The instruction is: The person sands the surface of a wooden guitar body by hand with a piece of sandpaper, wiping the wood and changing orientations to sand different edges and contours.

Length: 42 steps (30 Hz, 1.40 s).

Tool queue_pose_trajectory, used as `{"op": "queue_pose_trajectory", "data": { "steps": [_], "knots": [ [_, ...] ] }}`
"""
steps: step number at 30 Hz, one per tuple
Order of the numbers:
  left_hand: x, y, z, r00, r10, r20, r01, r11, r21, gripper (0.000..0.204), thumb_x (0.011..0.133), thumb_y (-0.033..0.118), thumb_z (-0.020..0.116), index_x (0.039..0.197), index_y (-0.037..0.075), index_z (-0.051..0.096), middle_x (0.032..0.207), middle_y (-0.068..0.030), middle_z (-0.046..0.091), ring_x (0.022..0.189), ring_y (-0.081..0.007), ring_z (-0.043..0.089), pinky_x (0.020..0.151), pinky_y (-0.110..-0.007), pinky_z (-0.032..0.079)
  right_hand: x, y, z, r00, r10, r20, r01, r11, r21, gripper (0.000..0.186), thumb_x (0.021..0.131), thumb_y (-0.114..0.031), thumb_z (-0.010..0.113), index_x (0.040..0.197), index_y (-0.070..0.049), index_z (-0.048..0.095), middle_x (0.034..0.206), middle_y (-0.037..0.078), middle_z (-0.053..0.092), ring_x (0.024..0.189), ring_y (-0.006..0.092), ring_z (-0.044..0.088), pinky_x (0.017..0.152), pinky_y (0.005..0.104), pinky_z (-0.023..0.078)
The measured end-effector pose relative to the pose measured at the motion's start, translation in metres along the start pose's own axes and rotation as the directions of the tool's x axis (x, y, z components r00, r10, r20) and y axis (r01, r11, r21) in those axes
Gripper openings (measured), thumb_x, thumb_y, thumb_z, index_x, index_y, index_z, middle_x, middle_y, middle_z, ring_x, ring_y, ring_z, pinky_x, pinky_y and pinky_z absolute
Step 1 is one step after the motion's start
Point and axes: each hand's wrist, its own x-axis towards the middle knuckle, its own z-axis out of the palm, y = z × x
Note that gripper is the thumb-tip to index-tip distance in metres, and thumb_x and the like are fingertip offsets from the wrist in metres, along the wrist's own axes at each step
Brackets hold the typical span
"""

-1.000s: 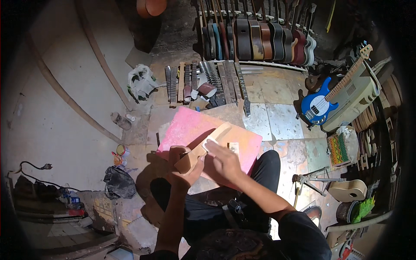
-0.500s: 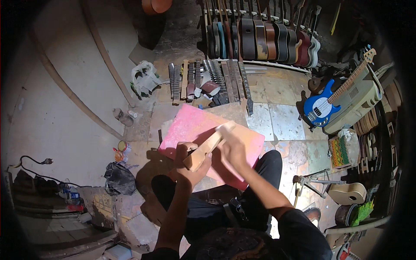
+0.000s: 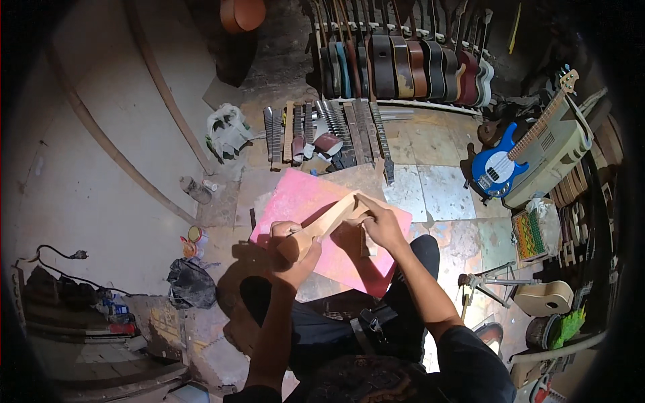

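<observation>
The curved pale wood piece is gripped by the left hand above the pink board. The right hand, blurred earlier, is now seen sharply at the piece's far end, its stroke apparently slowed; its hold cannot be told.

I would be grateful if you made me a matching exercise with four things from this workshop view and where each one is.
Things:
1. Pale wooden piece
2. Pink board
3. Blue bass guitar
4. Black bag

Places:
A. On the right side of the view, its headstock toward the upper right
B. On the floor, left of the person
C. In the left hand, with the right hand at its far end
D. Beneath the hands

Right pairs: 1-C, 2-D, 3-A, 4-B
</observation>
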Motion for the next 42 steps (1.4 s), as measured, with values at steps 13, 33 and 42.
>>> {"op": "queue_pose_trajectory", "data": {
  "steps": [13,33,42],
  "knots": [
    [-0.005,-0.006,0.007,0.998,-0.05,0.044,0.053,0.997,-0.058,0.049,0.075,0.009,0.086,0.111,0.003,0.054,0.103,-0.0115,0.061,0.09,-0.0252,0.064,0.083,-0.038,0.053,0.003,0.018,0.006,0.993,0.015,0.12,-0.008,0.998,-0.057,0.061,0.095,-0.021,0.066,0.154,-0.009,0.053,0.098,0.022,0.075,0.081,0.0345,0.073,0.076,0.0437,0.059],
    [0.074,-0.099,-0.047,0.977,-0.149,-0.154,0.117,0.973,-0.201,0.026,0.082,0.018,0.084,0.088,-0.003,0.071,0.081,-0.0114,0.075,0.072,-0.0193,0.073,0.068,-0.037,0.057,-0.121,0.012,-0.027,0.839,0.391,0.379,-0.482,0.211,0.85,0.079,0.087,0.009,0.059,0.16,-0.01,0.04,0.113,0.006,0.064,0.095,0.0168,0.063,0.08,0.0322,0.056],
    [0.039,-0.142,-0.051,0.952,-0.18,-0.246,0.078,0.924,-0.375,0.052,0.082,0.02,0.084,0.122,-0.002,0.057,0.103,-0.0135,0.067,0.093,-0.0241,0.069,0.082,-0.039,0.057,-0.07,0.007,-0.02,0.975,0.172,0.141,-0.222,0.748,0.626,0.041,0.095,0.001,0.07,0.135,-0.002,0.061,0.118,0.005,0.068,0.104,0.0141,0.063,0.087,0.0276,0.051]
  ]
}}
